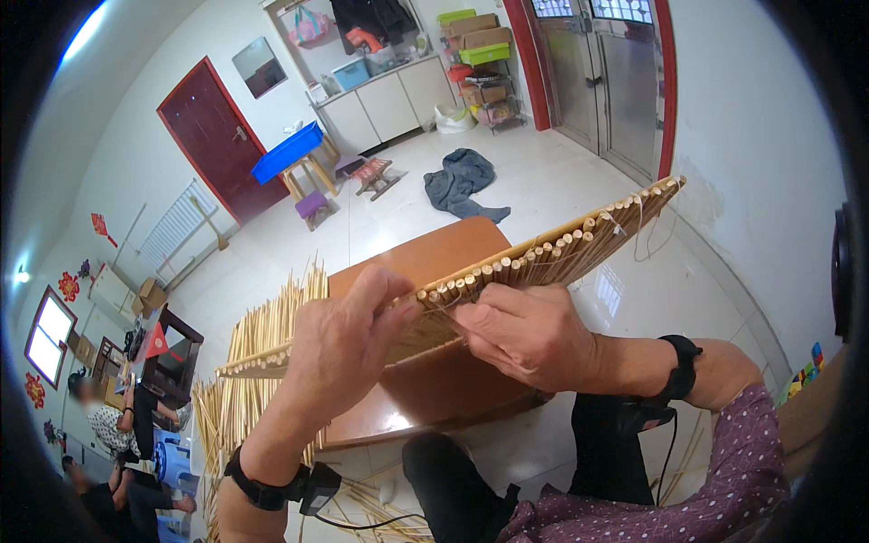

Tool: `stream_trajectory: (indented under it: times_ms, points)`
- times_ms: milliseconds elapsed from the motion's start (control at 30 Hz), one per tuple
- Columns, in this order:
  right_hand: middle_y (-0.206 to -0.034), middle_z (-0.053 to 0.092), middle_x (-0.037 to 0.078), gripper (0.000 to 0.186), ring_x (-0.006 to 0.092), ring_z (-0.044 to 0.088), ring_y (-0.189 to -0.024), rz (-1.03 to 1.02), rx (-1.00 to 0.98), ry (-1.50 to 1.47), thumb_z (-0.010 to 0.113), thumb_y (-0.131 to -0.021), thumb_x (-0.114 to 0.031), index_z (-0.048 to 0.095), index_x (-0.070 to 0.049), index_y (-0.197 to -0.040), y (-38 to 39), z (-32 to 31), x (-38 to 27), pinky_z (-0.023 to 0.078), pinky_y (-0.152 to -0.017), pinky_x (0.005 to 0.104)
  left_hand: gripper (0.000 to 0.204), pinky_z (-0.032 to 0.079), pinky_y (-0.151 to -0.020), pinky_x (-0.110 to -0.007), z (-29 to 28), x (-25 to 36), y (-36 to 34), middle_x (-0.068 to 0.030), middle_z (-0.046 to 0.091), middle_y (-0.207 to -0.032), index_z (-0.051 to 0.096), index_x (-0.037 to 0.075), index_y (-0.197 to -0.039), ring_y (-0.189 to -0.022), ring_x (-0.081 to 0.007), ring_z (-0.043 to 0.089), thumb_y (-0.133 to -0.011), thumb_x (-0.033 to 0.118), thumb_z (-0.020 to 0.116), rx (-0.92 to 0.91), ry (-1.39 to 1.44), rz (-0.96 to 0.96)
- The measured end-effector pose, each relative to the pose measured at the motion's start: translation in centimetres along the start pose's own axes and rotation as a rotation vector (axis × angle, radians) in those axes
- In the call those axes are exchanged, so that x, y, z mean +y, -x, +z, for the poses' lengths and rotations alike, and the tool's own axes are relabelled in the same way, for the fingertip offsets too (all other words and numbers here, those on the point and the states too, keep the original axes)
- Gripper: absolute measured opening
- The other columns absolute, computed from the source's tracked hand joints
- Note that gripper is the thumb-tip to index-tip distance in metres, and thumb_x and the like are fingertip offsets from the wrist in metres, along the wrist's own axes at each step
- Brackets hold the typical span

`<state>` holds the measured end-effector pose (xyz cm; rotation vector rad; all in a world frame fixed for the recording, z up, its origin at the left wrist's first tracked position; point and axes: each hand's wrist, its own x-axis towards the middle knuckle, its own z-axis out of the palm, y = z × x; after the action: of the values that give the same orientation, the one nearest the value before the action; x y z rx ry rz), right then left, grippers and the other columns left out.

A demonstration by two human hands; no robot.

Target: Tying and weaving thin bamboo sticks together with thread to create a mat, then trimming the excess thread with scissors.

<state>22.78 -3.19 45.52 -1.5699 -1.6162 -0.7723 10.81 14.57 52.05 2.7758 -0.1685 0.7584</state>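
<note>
A mat of straw-coloured stalks [543, 252], bound side by side, stands tilted in front of me, its row of cut ends rising to the right. My left hand [348, 326] grips the mat's edge near the middle, thumb and fingers pinched on the stalks. Just right of it, my right hand [525, 333] is closed like a fist against the mat's underside. A thin string at the edge runs into its fingers, which partly hide it. More loose string [641, 222] dangles from the mat's far right end. Both wrists wear black bands.
An orange-brown table [425, 253] stands beneath the mat. Loose stalks [272, 312] lie in a thick bundle at its left, others on the floor. Beyond are dark clothing [462, 181], a low stool [371, 174] and a blue tray [288, 152]. Two people sit at far left.
</note>
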Motion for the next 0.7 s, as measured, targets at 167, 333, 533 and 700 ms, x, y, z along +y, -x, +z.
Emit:
stream_trajectory:
  times_ms: [167, 333, 533, 700]
  points:
    - [-0.074, 0.053, 0.008, 0.01, 0.0238, 0.061, -0.061, 0.02, -0.044, 0.067, 0.061, -0.077, -0.011, 0.053, -0.005, -0.08, -0.9, -0.5, -0.8, 0.05, -0.052, 0.0344, 0.016, 0.049, -0.055, -0.038, 0.3, 0.0, 0.0, -0.015, 0.065, -0.074, 0.057, 0.005, -0.098, -0.063, -0.0326, 0.065, -0.088, 0.017, 0.063, 0.0, -0.006, -0.02]
    - [-0.074, 0.054, 0.01, 0.01, 0.0269, 0.062, -0.063, 0.115, -0.092, 0.012, 0.06, -0.077, -0.011, 0.052, -0.005, -0.076, -1.0, -0.7, -0.7, 0.051, -0.054, 0.0364, 0.016, 0.048, -0.054, -0.037, 0.7, 0.2, 0.0, -0.0152, 0.065, -0.071, 0.056, 0.005, -0.097, -0.062, -0.0323, 0.064, -0.088, 0.018, 0.063, -0.004, 0.006, -0.06]
    - [-0.075, 0.057, 0.012, 0.008, 0.0299, 0.063, -0.067, 0.207, -0.165, -0.011, 0.059, -0.078, -0.01, 0.055, -0.004, -0.076, -1.5, -1.4, -0.7, 0.052, -0.056, 0.0376, 0.015, 0.046, -0.052, -0.036, 1.0, 0.3, -0.2, -0.0138, 0.063, -0.068, 0.056, 0.006, -0.096, -0.058, -0.0317, 0.063, -0.09, 0.018, 0.061, 0.011, 0.008, -0.056]
    - [-0.077, 0.059, 0.015, 0.009, 0.032, 0.064, -0.073, 0.219, -0.219, -0.018, 0.059, -0.079, -0.011, 0.057, -0.003, -0.074, -1.8, -1.7, -0.5, 0.053, -0.064, 0.042, 0.013, 0.045, -0.055, -0.034, 1.2, 0.3, -0.5, -0.0143, 0.059, -0.065, 0.057, 0.002, -0.092, -0.056, -0.0279, 0.061, -0.092, 0.015, 0.055, 0.006, -0.008, -0.056]
